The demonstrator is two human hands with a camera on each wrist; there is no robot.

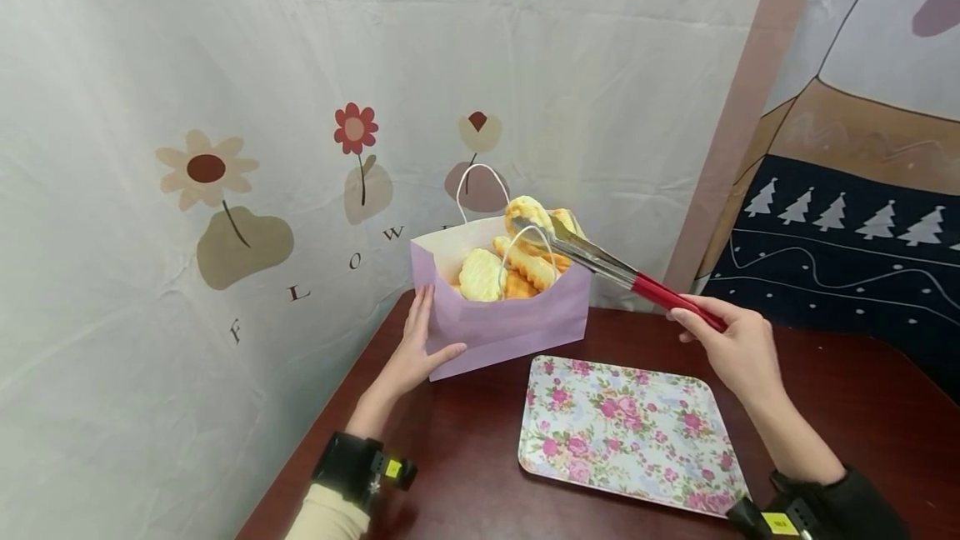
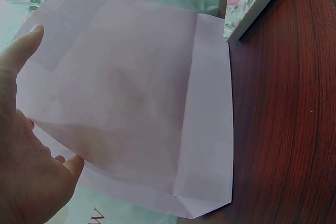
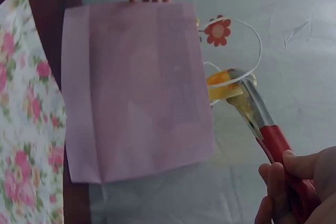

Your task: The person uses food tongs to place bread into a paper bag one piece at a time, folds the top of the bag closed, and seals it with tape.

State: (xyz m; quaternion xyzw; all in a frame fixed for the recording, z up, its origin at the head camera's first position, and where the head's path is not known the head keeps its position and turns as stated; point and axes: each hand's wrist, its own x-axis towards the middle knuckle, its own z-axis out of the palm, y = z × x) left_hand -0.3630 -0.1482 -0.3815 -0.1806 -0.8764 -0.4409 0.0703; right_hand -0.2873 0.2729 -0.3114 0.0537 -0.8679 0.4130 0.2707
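Observation:
A lilac paper bag (image 1: 510, 325) with white cord handles stands upright on the table. Several pieces of bread (image 1: 482, 275) fill its mouth, pale yellow and golden. My left hand (image 1: 408, 359) rests against the bag's left side, fingers straight and thumb spread over the front. In the left wrist view the thumb (image 2: 26, 48) stands off the lilac paper. Held in my right hand (image 1: 738, 344) are metal tongs (image 1: 663, 293) with red handles. Their tips are around a pale bread roll (image 1: 528, 212) at the top of the bag, beside the near cord handle.
In front of the bag lies a tray (image 1: 622, 432) with a pink floral print. The dark red-brown wooden table (image 1: 465, 457) carries both. Behind stands a pale cloth backdrop (image 1: 600, 65) with flowers and letters, close to the table's left edge.

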